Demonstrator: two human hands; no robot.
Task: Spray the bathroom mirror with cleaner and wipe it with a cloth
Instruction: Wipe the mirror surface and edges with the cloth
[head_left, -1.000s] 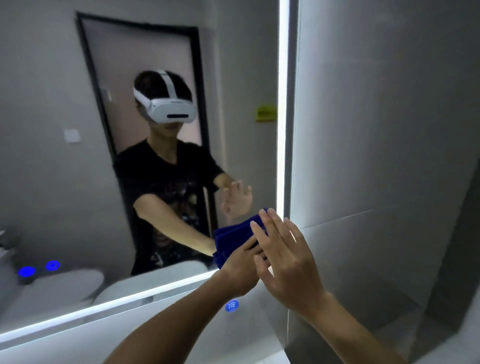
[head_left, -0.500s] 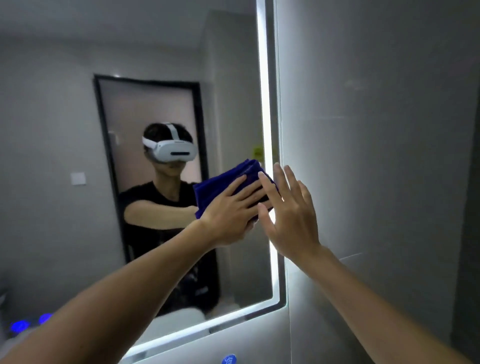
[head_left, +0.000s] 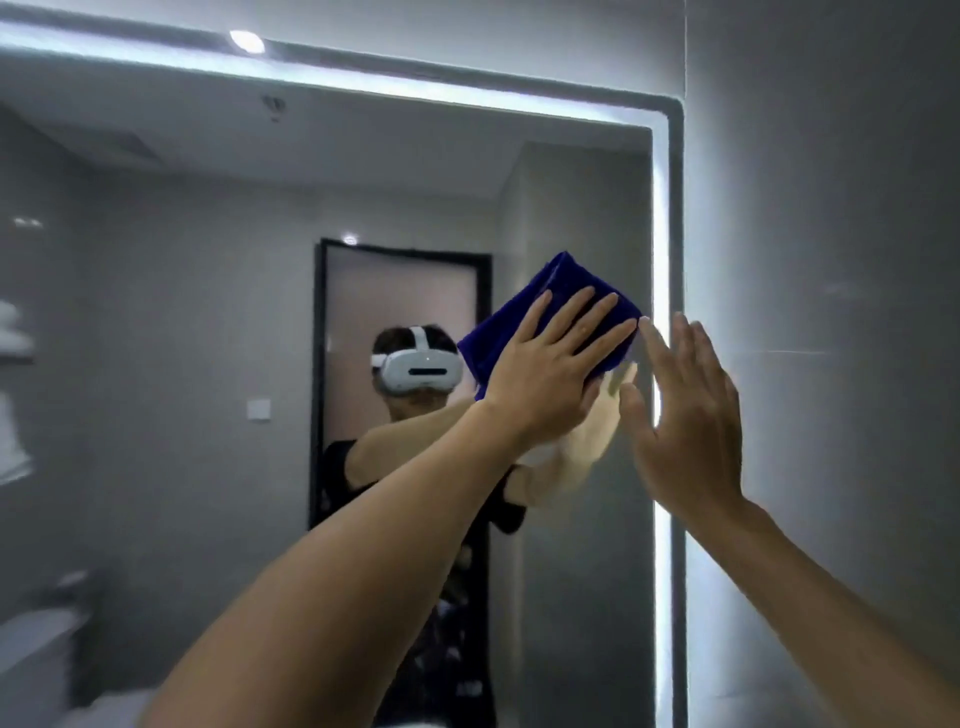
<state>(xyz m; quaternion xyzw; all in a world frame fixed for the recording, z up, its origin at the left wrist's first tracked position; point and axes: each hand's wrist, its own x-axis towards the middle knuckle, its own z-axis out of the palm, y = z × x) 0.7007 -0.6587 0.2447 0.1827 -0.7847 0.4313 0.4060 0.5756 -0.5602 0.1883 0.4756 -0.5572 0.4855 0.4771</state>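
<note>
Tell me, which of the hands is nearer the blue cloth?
Left. The left hand presses flat on the blue cloth; the right hand is open beside it, apart.

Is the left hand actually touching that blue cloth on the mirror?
Touching. The head view shows the left hand lying flat on the blue cloth, straight fingers spread across it, pressing it against the mirror beside the lit right edge.

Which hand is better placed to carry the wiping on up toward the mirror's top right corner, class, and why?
Left. The left hand already presses the blue cloth flat on the mirror near its lit right edge. The right hand is open beside it and holds nothing.
</note>
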